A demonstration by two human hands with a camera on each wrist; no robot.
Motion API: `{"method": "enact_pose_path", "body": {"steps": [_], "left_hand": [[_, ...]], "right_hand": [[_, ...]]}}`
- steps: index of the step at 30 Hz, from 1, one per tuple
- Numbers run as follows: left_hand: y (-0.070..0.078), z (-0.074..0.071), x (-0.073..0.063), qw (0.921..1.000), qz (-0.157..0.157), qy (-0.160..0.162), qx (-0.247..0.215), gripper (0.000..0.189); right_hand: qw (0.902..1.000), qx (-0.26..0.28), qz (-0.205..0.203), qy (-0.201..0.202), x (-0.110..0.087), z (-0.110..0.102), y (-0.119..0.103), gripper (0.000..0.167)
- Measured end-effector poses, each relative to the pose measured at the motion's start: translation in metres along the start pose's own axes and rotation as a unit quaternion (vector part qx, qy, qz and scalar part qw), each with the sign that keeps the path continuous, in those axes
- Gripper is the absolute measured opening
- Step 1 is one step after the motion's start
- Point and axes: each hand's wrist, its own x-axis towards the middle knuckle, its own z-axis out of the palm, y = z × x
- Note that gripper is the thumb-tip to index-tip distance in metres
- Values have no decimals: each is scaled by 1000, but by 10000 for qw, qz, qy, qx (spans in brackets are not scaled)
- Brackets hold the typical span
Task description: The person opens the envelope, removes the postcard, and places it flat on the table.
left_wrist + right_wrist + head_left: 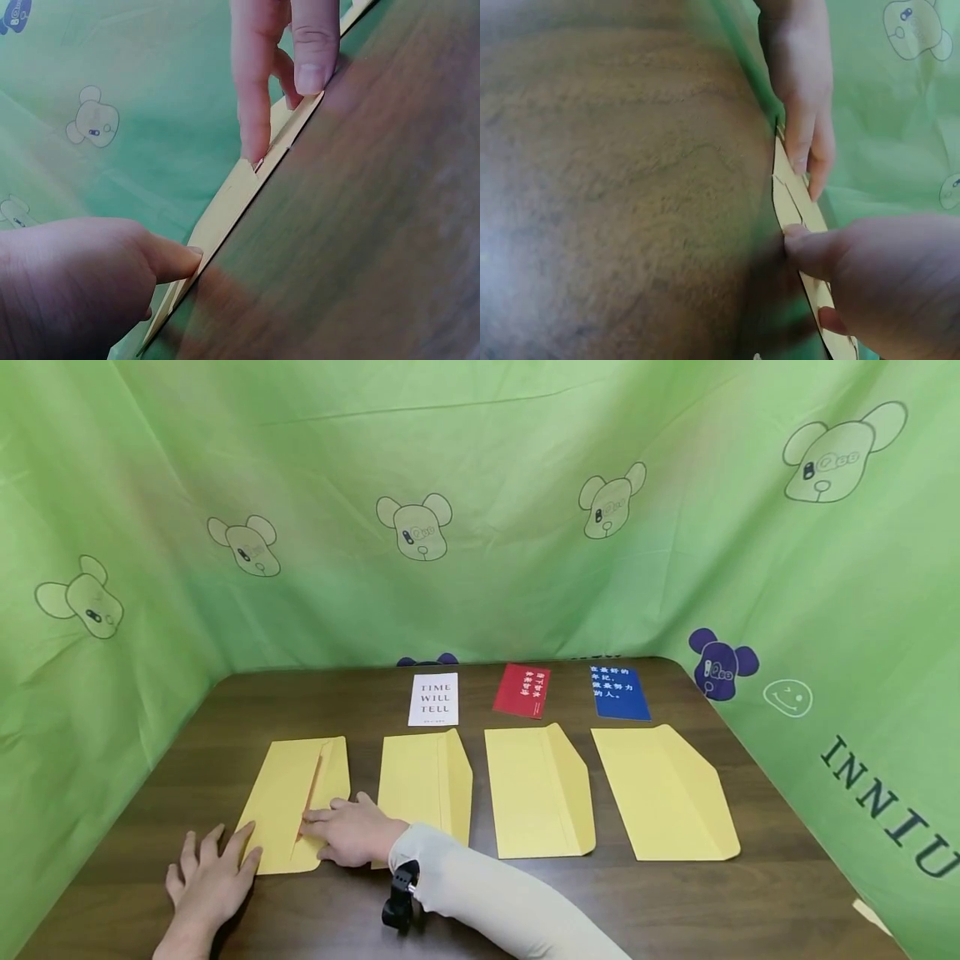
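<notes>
The leftmost yellow envelope (277,802) lies flat on the table, its flap folded over the body. A thin orange-red strip (315,785) shows along the flap's edge. My left hand (212,877) is spread at the envelope's lower left, with thumb and index finger resting on its left side. My right hand (356,828) reaches across from the right and presses its fingertips on the flap edge near the lower end. In the left wrist view, a finger of the right hand (255,82) touches down at that edge. In the right wrist view the right thumb (802,247) lies on the envelope.
Three more yellow envelopes (408,777), (525,793), (660,793) lie in a row to the right, flaps unfolded. Behind them are a white card (433,700), a red card (521,691) and a blue card (621,693). A green curtain (510,585) surrounds the wooden table (675,910).
</notes>
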Motion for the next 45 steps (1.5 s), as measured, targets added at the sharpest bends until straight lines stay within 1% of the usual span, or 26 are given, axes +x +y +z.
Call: {"method": "enact_pose_path", "body": {"steps": [2,6,10,20,23,29,34,37,45], "left_hand": [[-1,0,0,10000,24,36,2,57],[-1,1,0,10000,46,81,9,57],[-1,1,0,10000,22,49,9,57],[4,1,2,10000,-24,-54,-43,60],[4,1,2,9999,-59,-80,-40,60],[3,-1,1,10000,-46,-8,-4,59],[2,-1,1,10000,-91,-34,-7,60],[2,0,0,9999,-105,-39,-17,59],[0,-1,0,9999,-113,-48,-38,60]], "right_hand": [[9999,-81,4,-145,1,1,0,51],[9995,-201,25,-244,3,4,-2,52],[9992,-231,63,-312,3,4,-3,51],[9998,-79,73,-194,1,1,2,48],[9999,-2,56,-110,0,0,3,46],[9996,32,65,283,-2,0,2,42],[9985,-112,2,544,-3,2,1,38],[9977,-130,-18,659,-3,4,0,36],[9966,67,42,819,-4,6,-1,32]]}}
